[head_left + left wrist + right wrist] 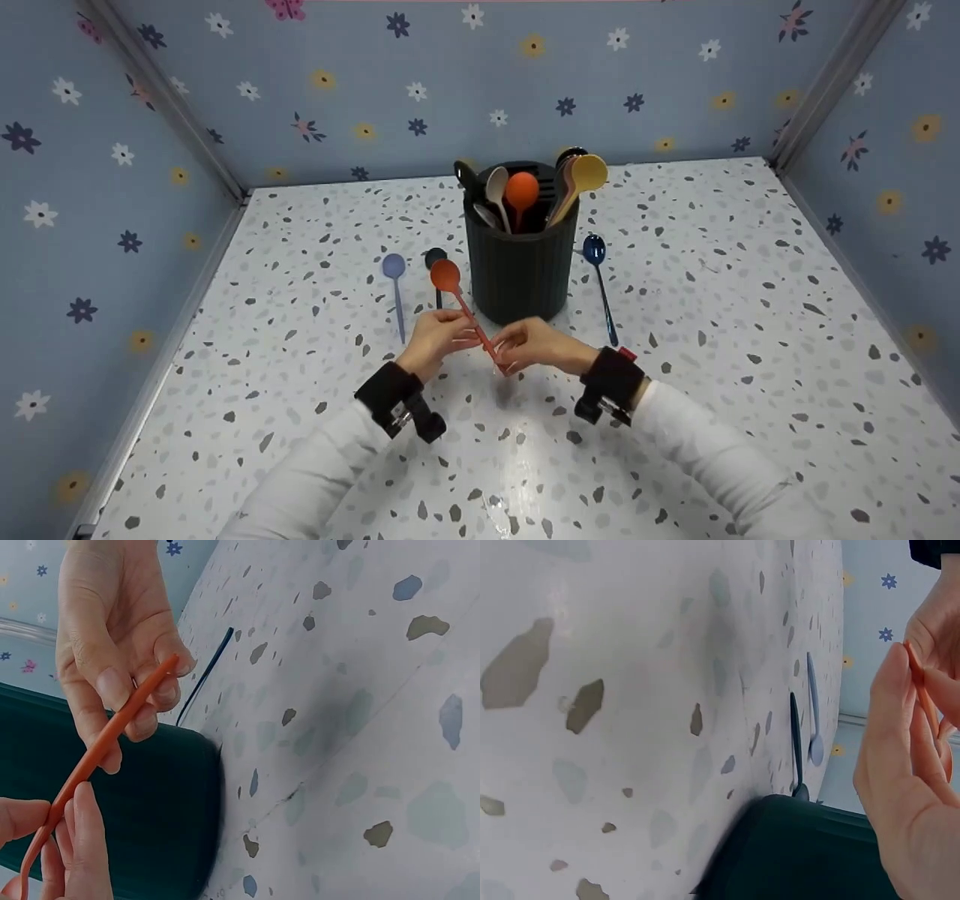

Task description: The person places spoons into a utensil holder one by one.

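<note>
An orange-red spoon (445, 276) is held tilted in front of the dark ribbed holder (521, 277), bowl up and to the left. My left hand (435, 341) pinches its handle between thumb and fingers, on the bowl side, as the left wrist view shows. Near the handle's tip (166, 669), my right hand (546, 346) pinches it between thumb and fingertips. The two hands are close together above the speckled table. In the right wrist view, the right hand (900, 772) hides part of the handle.
Several spoons stand in the holder, among them an orange spoon (522, 190) and a yellow spoon (589, 173). A lavender spoon (394, 266) and a dark spoon (436, 258) lie left of it, a shiny blue spoon (595, 250) right. Flowered panels (450, 90) surround the table.
</note>
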Available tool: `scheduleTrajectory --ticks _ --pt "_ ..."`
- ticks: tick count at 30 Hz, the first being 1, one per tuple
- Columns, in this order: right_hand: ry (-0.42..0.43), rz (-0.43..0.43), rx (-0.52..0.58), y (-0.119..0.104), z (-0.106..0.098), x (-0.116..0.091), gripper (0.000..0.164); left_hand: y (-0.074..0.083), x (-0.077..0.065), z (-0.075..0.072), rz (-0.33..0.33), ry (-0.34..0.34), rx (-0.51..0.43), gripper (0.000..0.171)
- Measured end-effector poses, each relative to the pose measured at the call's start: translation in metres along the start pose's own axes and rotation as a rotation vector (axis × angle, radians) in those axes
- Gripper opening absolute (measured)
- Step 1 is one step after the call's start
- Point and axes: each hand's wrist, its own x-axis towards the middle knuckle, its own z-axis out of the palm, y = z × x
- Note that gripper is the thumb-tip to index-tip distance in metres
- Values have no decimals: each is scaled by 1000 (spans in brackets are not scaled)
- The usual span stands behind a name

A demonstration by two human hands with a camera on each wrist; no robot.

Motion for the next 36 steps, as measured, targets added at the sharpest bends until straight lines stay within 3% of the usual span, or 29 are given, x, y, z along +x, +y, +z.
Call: scheduleTrajectory --ticks 24,36 --pt "-6 -94 -111 -57 -16 -17 30 55 -17 14 103 -78 13 19" --pt "78 -140 -192 -87 -23 -23 29 82 -19 23 172 -76 -6 16"
